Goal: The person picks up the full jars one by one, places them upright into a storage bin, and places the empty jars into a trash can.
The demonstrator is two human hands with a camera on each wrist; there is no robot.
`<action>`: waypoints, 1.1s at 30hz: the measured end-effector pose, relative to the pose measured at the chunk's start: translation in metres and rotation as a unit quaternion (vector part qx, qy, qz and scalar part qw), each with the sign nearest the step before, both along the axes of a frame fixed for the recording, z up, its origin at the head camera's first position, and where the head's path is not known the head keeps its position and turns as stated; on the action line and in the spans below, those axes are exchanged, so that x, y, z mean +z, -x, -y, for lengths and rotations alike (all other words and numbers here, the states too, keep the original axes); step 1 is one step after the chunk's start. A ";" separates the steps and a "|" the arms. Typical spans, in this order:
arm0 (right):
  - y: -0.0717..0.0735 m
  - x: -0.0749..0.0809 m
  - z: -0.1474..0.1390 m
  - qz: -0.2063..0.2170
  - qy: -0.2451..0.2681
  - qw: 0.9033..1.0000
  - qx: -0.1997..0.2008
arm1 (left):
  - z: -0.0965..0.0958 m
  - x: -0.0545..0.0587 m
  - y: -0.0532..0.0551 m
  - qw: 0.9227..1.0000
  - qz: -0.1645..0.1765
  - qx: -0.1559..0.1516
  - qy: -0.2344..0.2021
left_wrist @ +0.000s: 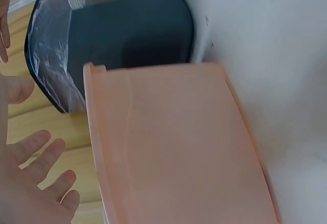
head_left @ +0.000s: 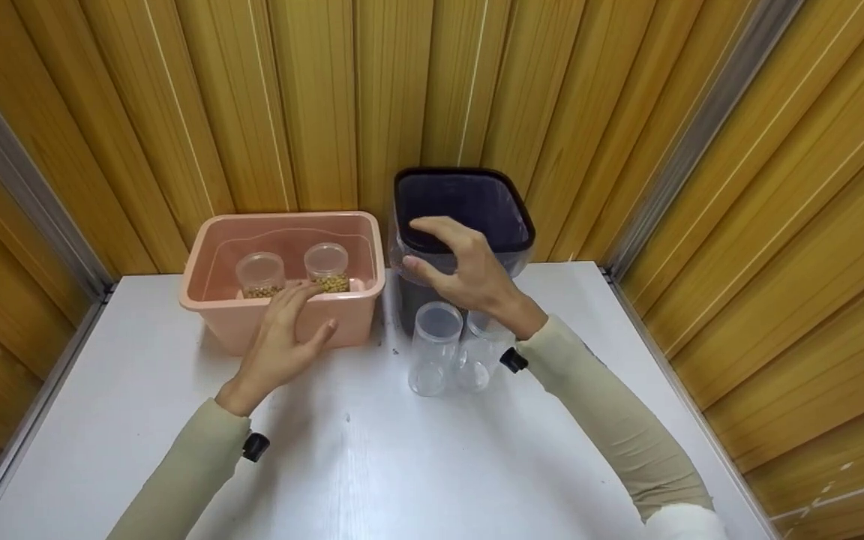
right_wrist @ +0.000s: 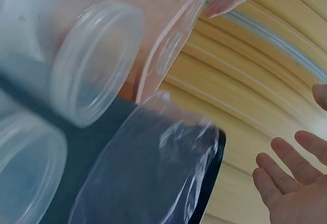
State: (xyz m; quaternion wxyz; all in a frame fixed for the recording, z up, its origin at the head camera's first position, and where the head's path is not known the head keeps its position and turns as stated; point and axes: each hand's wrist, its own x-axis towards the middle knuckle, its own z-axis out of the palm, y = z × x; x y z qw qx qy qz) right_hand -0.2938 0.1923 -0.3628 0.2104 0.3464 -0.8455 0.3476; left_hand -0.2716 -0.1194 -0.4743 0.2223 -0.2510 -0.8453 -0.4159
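Note:
My left hand (head_left: 282,341), fingers spread and holding nothing, is at the front rim of a pink bin (head_left: 289,304). Inside that bin stand two clear lidded jars, the left jar (head_left: 260,270) and the right jar (head_left: 326,262), both with yellowish grains at the bottom. Over the front rim of a dark trash can (head_left: 466,176) is my right hand (head_left: 473,270), thumb and fingers apart with nothing between them. Two transparent jars stand before the can: one jar (head_left: 436,349) in full view, the other jar (head_left: 475,364) partly behind my right wrist.
A clear plastic bag (right_wrist: 179,152) lines the trash can and hangs over its rim. The white table (head_left: 372,465) reaches back to a wood-patterned wall (head_left: 312,105), with another such wall (head_left: 792,262) at the right.

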 end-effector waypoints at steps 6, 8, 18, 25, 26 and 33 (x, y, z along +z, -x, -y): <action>0.000 -0.003 -0.027 -0.038 -0.007 0.999 -0.029 | -0.025 0.002 -0.001 0.999 0.007 -0.038 -0.014; -0.001 -0.005 -0.037 -0.039 -0.013 0.998 -0.042 | -0.034 0.002 0.000 0.999 0.008 -0.043 -0.015; 0.003 -0.018 -0.075 -0.044 -0.039 0.994 -0.091 | -0.072 -0.004 -0.001 0.997 0.006 -0.071 -0.015; 0.008 -0.027 -0.096 -0.064 -0.049 0.990 -0.118 | -0.090 -0.011 -0.001 0.996 0.028 -0.082 -0.001; 0.009 -0.029 -0.099 -0.063 -0.050 0.989 -0.122 | -0.093 -0.013 -0.001 0.996 0.029 -0.084 -0.002; 0.011 -0.039 -0.115 -0.054 -0.053 0.987 -0.145 | -0.109 -0.021 -0.004 0.994 0.060 -0.088 -0.006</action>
